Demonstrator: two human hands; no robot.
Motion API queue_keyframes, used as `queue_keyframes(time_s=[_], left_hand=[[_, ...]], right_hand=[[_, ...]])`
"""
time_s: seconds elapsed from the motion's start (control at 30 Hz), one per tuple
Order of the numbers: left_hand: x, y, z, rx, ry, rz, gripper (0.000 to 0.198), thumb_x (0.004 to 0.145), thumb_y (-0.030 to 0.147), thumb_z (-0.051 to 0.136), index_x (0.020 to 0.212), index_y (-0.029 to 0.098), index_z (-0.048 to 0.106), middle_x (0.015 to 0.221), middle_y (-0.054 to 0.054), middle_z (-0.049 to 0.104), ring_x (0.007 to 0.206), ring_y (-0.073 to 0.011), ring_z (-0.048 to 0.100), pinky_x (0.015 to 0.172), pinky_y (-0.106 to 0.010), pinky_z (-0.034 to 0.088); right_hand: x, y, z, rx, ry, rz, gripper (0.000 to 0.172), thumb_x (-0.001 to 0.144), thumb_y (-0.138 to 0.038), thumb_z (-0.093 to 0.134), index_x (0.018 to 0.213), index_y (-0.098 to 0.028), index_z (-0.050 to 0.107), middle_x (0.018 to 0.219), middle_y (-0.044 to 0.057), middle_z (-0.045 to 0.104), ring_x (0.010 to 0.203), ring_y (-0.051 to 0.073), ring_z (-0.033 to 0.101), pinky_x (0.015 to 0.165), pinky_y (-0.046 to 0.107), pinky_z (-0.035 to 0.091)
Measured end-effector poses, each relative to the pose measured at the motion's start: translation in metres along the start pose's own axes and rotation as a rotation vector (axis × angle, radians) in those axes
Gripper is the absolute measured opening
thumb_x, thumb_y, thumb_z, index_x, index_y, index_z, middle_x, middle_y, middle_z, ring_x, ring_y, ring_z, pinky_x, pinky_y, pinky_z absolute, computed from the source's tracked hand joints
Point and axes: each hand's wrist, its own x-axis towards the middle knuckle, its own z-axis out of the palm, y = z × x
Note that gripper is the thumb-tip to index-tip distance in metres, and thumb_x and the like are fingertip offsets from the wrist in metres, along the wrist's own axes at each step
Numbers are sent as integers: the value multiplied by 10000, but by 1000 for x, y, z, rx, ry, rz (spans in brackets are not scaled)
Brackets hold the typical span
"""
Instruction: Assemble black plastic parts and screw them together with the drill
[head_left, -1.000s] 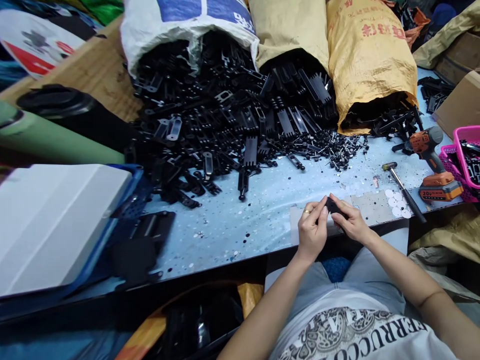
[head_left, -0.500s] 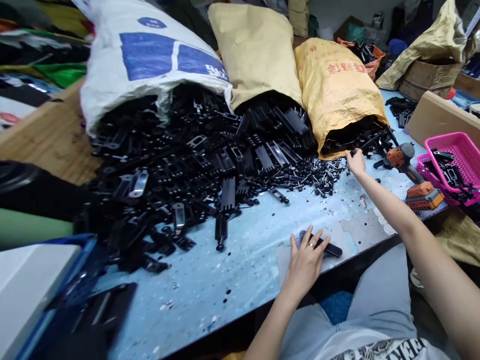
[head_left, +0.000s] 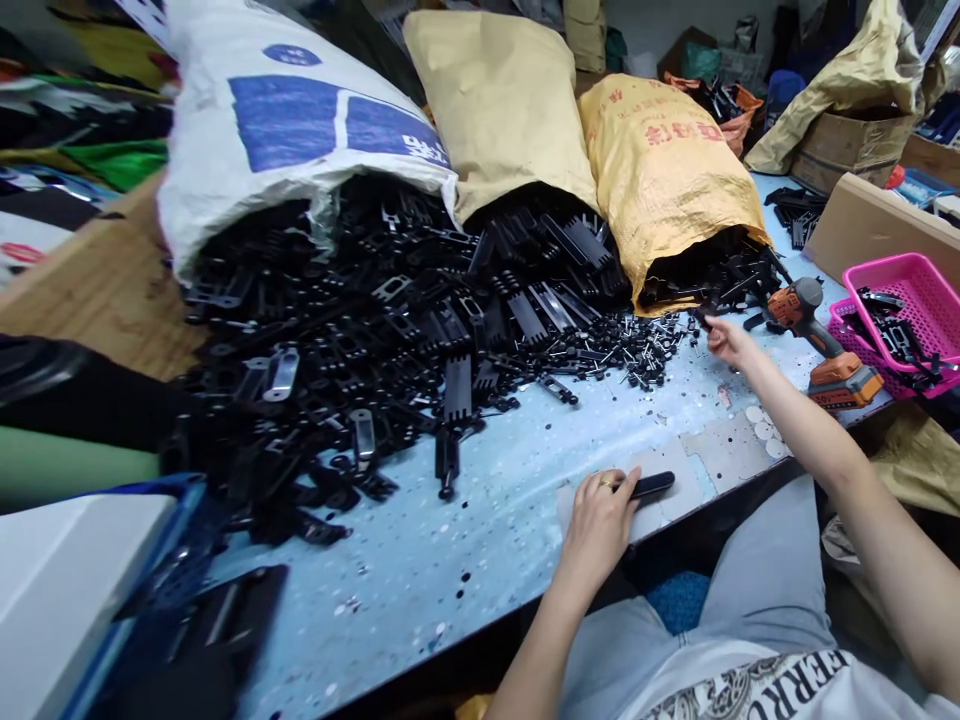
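Observation:
My left hand (head_left: 598, 523) rests near the table's front edge, fingers closed on one end of a flat black plastic strip (head_left: 651, 485) that lies on a grey card (head_left: 675, 478). Far to the right, my right hand (head_left: 726, 339) pinches a small black piece at the edge of a scatter of small black pins (head_left: 637, 355). A big heap of black plastic parts (head_left: 390, 310) spills from three sacks behind: a white one (head_left: 285, 130), a tan one (head_left: 499, 100) and a yellow one (head_left: 667, 160).
An orange cordless drill (head_left: 821, 335) lies right of my right hand, beside a pink basket (head_left: 900, 300) of black parts. White round stickers (head_left: 761, 425) sit on the card. A blue crate (head_left: 127, 580) and black pieces stand at the front left. Cardboard boxes (head_left: 862, 225) are at the back right.
My hands were together holding a black part; the left has set it on the card and holds it there, while the right reached to the pins and has drawn back slightly.

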Motion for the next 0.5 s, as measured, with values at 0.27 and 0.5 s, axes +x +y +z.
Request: queue_keyframes(time_s=[0.27, 0.5], left_hand=[[20, 39, 5, -752, 255, -298, 512, 823, 506, 497, 1228, 193, 526, 1100, -104, 635, 1000, -233, 601, 882, -396, 485], [30, 43, -9, -1116, 208, -680, 616, 536, 651, 677, 849, 122, 655, 627, -18, 631, 551, -150, 546, 537, -268, 461]], right_hand=[[-146, 88, 29, -104, -503, 15, 475, 581, -412, 780, 933, -148, 601, 771, -7, 619, 597, 72, 537, 519, 178, 424], [-187, 88, 28, -888, -407, -678, 383, 847, -502, 533, 888, -140, 650, 864, 82, 648, 781, 157, 585, 703, 275, 458]])
